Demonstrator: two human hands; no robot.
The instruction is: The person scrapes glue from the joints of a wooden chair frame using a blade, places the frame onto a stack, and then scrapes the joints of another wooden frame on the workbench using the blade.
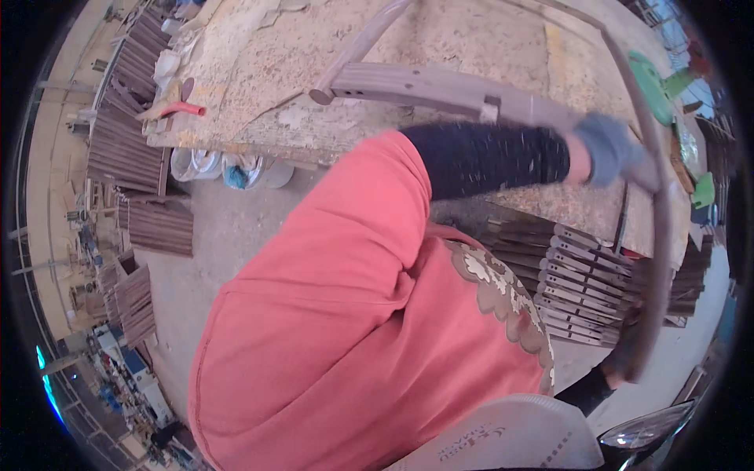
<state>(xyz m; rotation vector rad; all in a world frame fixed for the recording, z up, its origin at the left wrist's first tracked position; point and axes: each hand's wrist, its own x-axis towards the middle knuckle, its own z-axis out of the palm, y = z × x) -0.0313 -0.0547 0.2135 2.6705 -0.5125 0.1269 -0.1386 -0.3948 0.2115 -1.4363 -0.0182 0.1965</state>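
Note:
A brown wooden frame [424, 86], made of a wide rail joined to long curved bars, lies partly on the worn workbench [487, 47]; it looks like a piece of furniture. Stretched across to the right, my left hand [606, 149] in a grey-blue glove is closed at the joint of rail and curved bar; motion blurs its fingers. Lower down, my right hand [626, 345], dark-gloved, grips the lower part of the curved bar, which hides some of its fingers. One end of the frame rests toward the bench's middle.
Slatted wooden pieces [585, 286] are stacked below the bench at right. More brown slats [126, 153] stand in stacks at left. A red-handled tool [184, 108] lies on the bench's left edge, above several buckets [206, 163]. A green object [650, 86] sits at far right.

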